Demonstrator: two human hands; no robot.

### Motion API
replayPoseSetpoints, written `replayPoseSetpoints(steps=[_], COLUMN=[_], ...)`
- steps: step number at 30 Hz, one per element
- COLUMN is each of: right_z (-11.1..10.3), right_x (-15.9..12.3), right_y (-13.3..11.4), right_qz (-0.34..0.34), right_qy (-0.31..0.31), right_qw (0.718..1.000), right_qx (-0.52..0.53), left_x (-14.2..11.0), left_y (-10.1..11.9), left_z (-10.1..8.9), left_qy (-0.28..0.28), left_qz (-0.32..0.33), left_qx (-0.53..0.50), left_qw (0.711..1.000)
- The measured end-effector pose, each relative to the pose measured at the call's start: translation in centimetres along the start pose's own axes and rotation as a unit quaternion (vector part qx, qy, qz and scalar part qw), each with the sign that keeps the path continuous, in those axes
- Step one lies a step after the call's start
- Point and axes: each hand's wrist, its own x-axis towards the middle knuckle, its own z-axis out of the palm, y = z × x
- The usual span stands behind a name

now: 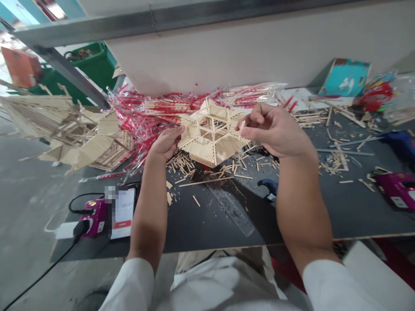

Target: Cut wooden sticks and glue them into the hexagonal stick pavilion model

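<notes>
A star-shaped model roof [227, 150] built from thin wooden sticks, with a six-sided opening in its middle, is in front of me above the table. My left hand [167, 142] grips its left edge between thumb and fingers. At its right corner, my right hand [280, 131] is closed in a pinch on a short wooden stick [242, 125]. Whether that stick touches the roof, I cannot tell. Loose cut sticks [183, 166] lie on the table below the model.
Plastic-wrapped stick bundles [168, 106] lie along the back. A larger stick model [87, 151] stands at left. A clear ruler [231, 207], a phone [123, 214], purple power adapters [95, 218] with cables and a blue tool [269, 188] lie on the dark table [201, 233].
</notes>
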Motion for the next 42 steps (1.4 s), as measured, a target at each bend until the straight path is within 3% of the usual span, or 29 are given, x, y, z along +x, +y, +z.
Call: replayPoseSetpoints(steps=[4, 11, 16, 23, 32, 42], right_z=[-0.1, -0.2, -0.2, 1.3, 3.2, 4.6], right_x=[0.2, 0.5, 0.5, 0.2, 0.1, -1.4], right_y=[0.2, 0.7, 0.6, -0.3, 0.4, -1.2], right_qz=[-0.005, -0.010, -0.026, -0.064, -0.077, -0.062], right_qy=[0.015, 0.036, 0.049, 0.098, 0.125, 0.125], right_qw=[1.000, 0.998, 0.998, 0.993, 0.989, 0.990], right_qx=[0.006, 0.040, 0.026, 0.021, 0.008, -0.001], left_x=[0.4, 0.2, -0.8, -2.3, -2.7, -3.0], left_y=[-0.5, -1.1, -0.6, 0.5, 1.0, 1.1], left_z=[-0.1, 1.1, 1.5, 2.0, 0.9, 0.3], left_qy=[-0.003, -0.005, -0.067, -0.105, -0.135, -0.135], left_qz=[-0.033, 0.019, 0.066, 0.107, 0.149, 0.167], left_qx=[-0.024, -0.037, -0.019, -0.013, 0.047, 0.066], left_qw=[0.999, 0.999, 0.995, 0.989, 0.978, 0.974])
